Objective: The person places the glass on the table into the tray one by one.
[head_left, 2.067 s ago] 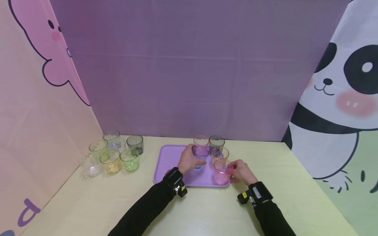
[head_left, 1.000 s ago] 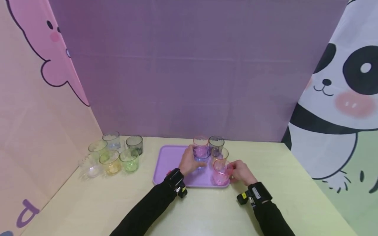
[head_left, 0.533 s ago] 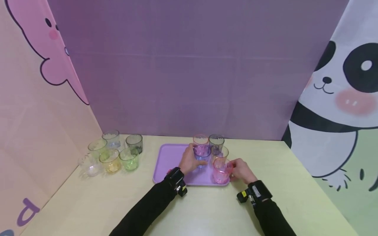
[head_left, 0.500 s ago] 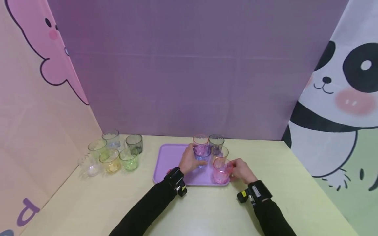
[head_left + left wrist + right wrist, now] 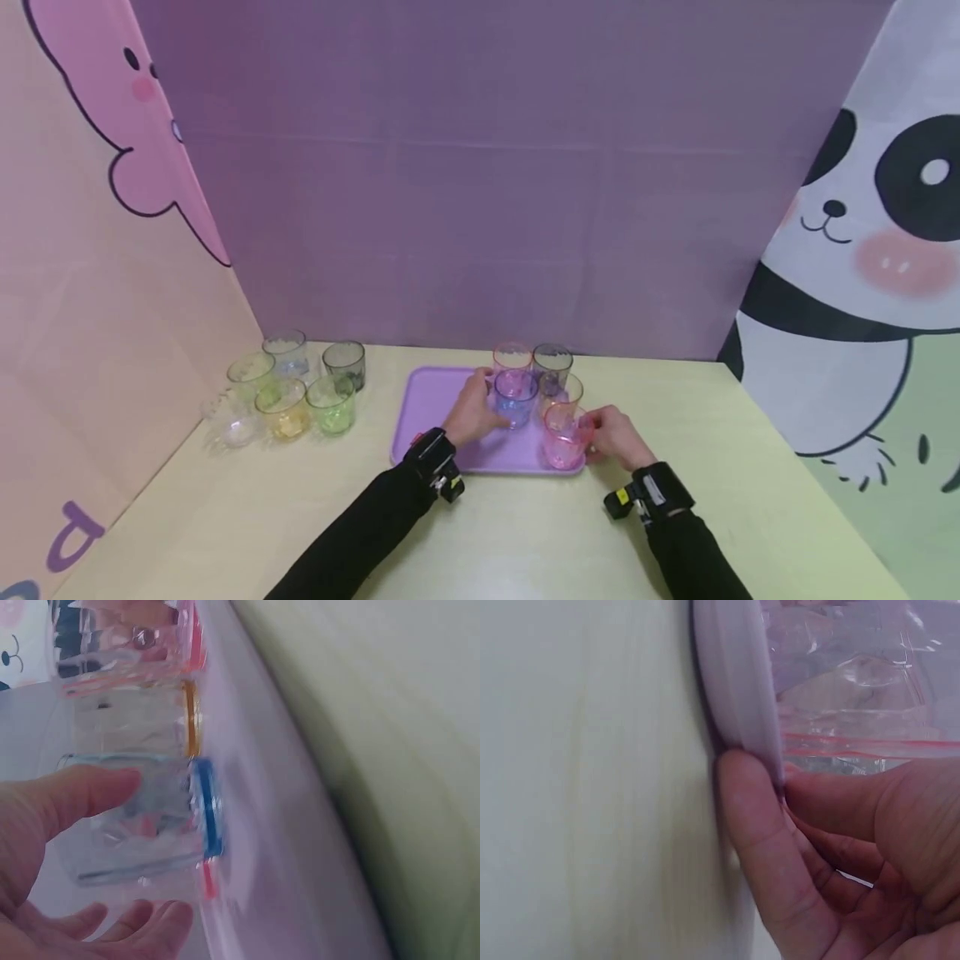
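On the purple tray point(image 5: 435, 396) a blue glass point(image 5: 516, 408) stands upright in front of a pink-rimmed glass point(image 5: 512, 357). My left hand point(image 5: 474, 410) is at its left side, thumb and fingers spread; in the left wrist view the thumb overlaps the glass point(image 5: 142, 847) while the fingers point(image 5: 157, 922) stand apart from it. My right hand point(image 5: 617, 435) pinches the tray's right rim point(image 5: 742, 682), thumb on the inner side and a finger outside. A pink glass point(image 5: 564, 450) stands right beside that thumb. Behind it are an amber-rimmed glass point(image 5: 573, 390) and a dark grey glass point(image 5: 553, 358).
Several glasses stand grouped at the table's left, among them a green one point(image 5: 331, 417), a yellow one point(image 5: 283, 422), a grey one point(image 5: 345, 375) and a clear one point(image 5: 237, 429). A purple curtain point(image 5: 480, 183) hangs behind the pale table point(image 5: 525, 542).
My left hand set the blue glass a little nearer and has now drawn back leftward, fingers loosened from it. My right hand stays at the tray's rim.
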A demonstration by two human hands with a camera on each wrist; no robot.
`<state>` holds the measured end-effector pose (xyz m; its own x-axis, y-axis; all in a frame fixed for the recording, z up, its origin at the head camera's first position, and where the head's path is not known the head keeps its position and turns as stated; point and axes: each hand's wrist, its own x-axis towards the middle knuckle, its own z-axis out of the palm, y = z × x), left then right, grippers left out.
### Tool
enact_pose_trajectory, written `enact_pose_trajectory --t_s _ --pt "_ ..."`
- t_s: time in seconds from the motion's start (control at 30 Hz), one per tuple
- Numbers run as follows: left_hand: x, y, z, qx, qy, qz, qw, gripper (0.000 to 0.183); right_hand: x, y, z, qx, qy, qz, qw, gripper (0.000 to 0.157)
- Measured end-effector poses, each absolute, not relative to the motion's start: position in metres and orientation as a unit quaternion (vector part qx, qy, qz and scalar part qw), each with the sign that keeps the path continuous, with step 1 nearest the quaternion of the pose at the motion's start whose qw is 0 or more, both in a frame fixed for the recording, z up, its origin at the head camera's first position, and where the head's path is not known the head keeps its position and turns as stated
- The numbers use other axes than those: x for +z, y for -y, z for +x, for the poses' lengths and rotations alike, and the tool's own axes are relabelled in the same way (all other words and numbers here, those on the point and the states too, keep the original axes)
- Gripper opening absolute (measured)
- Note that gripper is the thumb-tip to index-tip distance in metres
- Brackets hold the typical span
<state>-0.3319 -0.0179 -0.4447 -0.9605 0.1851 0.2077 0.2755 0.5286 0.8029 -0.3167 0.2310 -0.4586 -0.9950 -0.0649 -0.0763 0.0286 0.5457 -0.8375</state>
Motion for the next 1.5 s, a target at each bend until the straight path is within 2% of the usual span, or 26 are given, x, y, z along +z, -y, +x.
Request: enact_pose_trajectory --t_s 0.27,0.67,0.93,1.5 --pt "-0.442 0.038 -0.324 -0.426 0.895 -0.127 0.039 0.078 -0.463 -0.234 -0.316 -0.477 -0.877 -0.006 0.047 0.018" --pt "-0.431 0.074 -0.309 -0.379 0.911 -0.127 0.1 0.063 -0.466 -0.234 -0.315 -0.476 -0.878 -0.009 0.046 0.017" --pt "-0.424 0.101 -0.303 -0.329 0.925 -0.121 0.143 0.062 -0.461 -0.232 -0.314 -0.468 -0.882 -0.009 0.046 0.017" --pt "-0.412 0.162 -0.297 -0.3 0.934 -0.093 0.171 0.057 -0.461 -0.231 -0.316 -0.469 -0.882 -0.012 0.048 0.023"
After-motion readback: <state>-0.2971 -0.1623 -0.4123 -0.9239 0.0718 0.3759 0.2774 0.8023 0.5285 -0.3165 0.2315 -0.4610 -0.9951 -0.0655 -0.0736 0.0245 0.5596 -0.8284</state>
